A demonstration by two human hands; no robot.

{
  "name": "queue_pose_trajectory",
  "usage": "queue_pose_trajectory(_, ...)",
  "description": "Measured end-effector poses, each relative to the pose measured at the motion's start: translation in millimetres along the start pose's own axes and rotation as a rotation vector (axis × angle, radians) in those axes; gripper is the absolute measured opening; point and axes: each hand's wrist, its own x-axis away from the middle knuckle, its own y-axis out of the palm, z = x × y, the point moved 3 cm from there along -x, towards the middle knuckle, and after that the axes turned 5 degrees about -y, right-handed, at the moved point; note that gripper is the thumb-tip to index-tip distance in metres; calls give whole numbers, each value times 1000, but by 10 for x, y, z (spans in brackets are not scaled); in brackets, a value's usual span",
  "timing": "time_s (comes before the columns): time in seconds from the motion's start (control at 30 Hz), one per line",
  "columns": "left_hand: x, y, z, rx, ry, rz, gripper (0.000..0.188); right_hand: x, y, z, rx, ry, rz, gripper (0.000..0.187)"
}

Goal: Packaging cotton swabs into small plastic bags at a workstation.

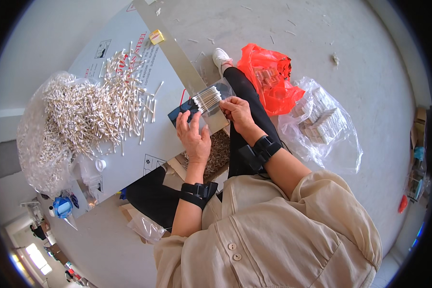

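A row of cotton swabs (208,99) lies side by side in a small clear bag (226,88), over the front edge of the table. At the bag's left end shows a dark blue panel (179,111). My left hand (195,140) grips the near left side of the bag, thumb and fingers on its edge. My right hand (239,113) is closed in a pinch at the bag's right side, beside the swab tips. A large heap of loose cotton swabs (81,113) spills across the table to the left of my hands.
The heap comes out of a big clear plastic bag (31,139) on the table (129,158). A small yellow box (156,37) sits at the far edge. Below my hands stands a carton of swabs (218,151). On the floor lie a red bag (261,57) and a clear bag of white packs (324,125).
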Motion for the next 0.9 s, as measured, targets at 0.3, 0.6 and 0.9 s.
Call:
queue_pose_trajectory(0.3,-284,68,14,-212,-29,-138,77,-12,2,-44,-109,59,65,19)
queue_pose_trajectory(0.6,-262,174,-32,-330,-30,-190,78,-118,-35,-80,-80,13,82,21)
queue_pose_trajectory(0.9,-255,150,-55,-275,-21,-138,81,-184,-32,-145,-124,66,113,22)
